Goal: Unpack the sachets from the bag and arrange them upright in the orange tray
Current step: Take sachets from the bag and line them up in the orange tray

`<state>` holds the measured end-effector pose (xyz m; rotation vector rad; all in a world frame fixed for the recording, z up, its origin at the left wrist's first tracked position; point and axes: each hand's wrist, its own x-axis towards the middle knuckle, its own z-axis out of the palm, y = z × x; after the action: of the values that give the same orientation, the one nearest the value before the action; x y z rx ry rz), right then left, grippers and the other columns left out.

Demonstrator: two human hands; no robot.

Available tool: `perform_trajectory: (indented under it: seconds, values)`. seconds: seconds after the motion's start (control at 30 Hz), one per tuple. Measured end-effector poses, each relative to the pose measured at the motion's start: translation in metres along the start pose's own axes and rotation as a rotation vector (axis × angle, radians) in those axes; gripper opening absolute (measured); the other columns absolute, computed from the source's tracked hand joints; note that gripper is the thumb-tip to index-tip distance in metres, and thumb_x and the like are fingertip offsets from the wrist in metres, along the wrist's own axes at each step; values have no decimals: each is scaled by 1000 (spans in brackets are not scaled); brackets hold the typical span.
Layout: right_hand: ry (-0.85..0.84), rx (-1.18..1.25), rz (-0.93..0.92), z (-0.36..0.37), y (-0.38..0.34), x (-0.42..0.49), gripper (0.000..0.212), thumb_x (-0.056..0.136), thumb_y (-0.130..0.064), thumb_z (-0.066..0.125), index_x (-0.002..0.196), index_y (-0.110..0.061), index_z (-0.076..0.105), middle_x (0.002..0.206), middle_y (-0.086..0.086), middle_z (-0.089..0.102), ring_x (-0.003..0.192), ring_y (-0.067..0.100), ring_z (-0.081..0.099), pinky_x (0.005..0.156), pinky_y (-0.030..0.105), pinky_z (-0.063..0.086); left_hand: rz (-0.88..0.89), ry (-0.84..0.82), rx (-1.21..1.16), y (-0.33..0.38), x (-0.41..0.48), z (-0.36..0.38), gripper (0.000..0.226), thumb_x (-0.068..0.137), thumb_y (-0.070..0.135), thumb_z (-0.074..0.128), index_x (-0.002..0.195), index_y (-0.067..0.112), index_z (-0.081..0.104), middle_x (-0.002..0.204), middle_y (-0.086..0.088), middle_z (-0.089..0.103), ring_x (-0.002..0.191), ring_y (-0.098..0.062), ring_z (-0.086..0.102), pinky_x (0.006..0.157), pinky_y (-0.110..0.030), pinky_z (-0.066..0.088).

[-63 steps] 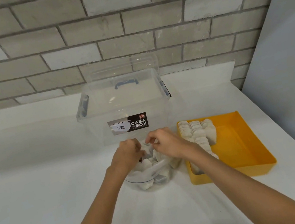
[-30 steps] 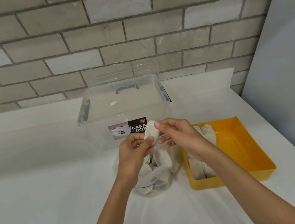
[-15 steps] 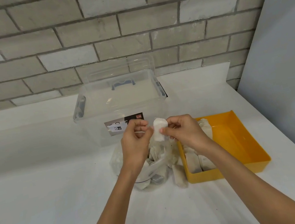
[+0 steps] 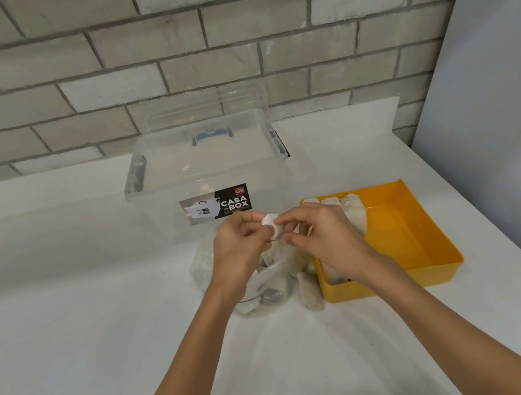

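Observation:
My left hand (image 4: 238, 248) and my right hand (image 4: 316, 232) both pinch one small white sachet (image 4: 271, 226), held above the clear plastic bag (image 4: 267, 283). The bag lies on the white table and holds several more sachets. One sachet (image 4: 310, 291) lies on the table between the bag and the orange tray (image 4: 406, 241). Along the tray's left side stand several sachets (image 4: 351, 207), partly hidden by my right hand and wrist.
A clear plastic storage box (image 4: 210, 178) with a "CASA BOX" label stands just behind the bag. A brick wall runs along the back, and a grey panel (image 4: 499, 120) borders the white table (image 4: 67, 335) on the right.
Both hands came up out of the bag with one sachet pinched between them, then sank a little. A sachet now lies on the table beside the tray.

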<state>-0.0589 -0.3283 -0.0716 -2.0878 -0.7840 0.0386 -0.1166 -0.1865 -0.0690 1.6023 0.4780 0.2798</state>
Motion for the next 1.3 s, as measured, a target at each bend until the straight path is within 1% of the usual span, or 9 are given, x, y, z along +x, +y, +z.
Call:
perform_trajectory:
  seconds: [0.1, 0.23, 0.37, 0.5, 0.6, 0.77, 0.9, 1.07, 1.3]
  values:
    - [70, 51, 53, -7, 3, -4, 24, 85, -8, 66, 105, -21, 71, 84, -6, 68, 70, 7, 60, 66, 14, 48, 57, -94, 42, 7, -2, -6, 11, 85, 2, 66, 89, 12, 66, 76, -4, 67, 69, -9, 62, 63, -16, 53]
    - [117, 83, 122, -23, 7, -2, 22, 89, -16, 63, 109, -24, 69, 89, -12, 66, 63, -1, 56, 60, 9, 42, 168, -221, 96, 23, 6, -9, 10, 87, 7, 66, 92, 14, 70, 80, -3, 65, 72, -4, 61, 72, -21, 55]
    - [124, 182, 128, -38, 7, -4, 17, 87, -22, 67, 104, -24, 72, 86, -10, 70, 66, 9, 59, 66, 25, 48, 311, -324, 280, 40, 17, 5, 13, 85, 10, 69, 97, 13, 73, 89, -8, 71, 78, -7, 61, 70, -21, 53]
    - [153, 229, 116, -56, 12, -6, 6, 85, -18, 70, 89, -19, 74, 75, -5, 71, 63, 2, 58, 63, 23, 48, 400, -339, 333, 52, 25, 31, 15, 80, 4, 73, 95, 10, 72, 77, 0, 68, 68, -2, 61, 70, -18, 51]
    - [215, 197, 168, -71, 26, -5, 5, 86, -16, 69, 86, -20, 73, 71, -1, 70, 62, 5, 61, 64, 25, 50, 442, -327, 368, 53, 30, 51, 18, 82, 4, 71, 98, 12, 71, 85, -1, 68, 71, -3, 61, 74, -17, 52]
    - [226, 99, 406, -88, 70, -5, 10, 89, -9, 64, 96, -7, 69, 72, 4, 68, 60, 11, 64, 56, 19, 53, 426, -316, 410, 44, 32, 72, 18, 87, 8, 65, 101, 18, 70, 88, 2, 69, 73, -8, 63, 74, -15, 50]
    - [129, 30, 546, -81, 95, -12, 8, 89, -6, 62, 91, -2, 68, 72, 12, 66, 54, 11, 60, 46, 11, 48, 402, -333, 420, 34, 29, 76, 19, 87, 6, 63, 100, 17, 70, 87, 3, 70, 74, -6, 63, 76, -16, 49]
    - [112, 100, 632, -68, 112, -10, 10, 91, -4, 60, 95, 2, 65, 85, 18, 68, 63, 19, 65, 60, 27, 57, 387, -324, 427, 29, 24, 74, 18, 87, 7, 64, 101, 14, 71, 89, 3, 69, 72, -1, 60, 76, -16, 50]
    - [116, 206, 667, -61, 113, -6, 18, 91, 0, 58, 109, 2, 60, 85, 17, 68, 66, 20, 68, 61, 29, 58, 388, -365, 590, 18, 22, 59, 14, 86, 6, 64, 93, 15, 72, 88, 3, 70, 73, 5, 59, 74, -11, 46]
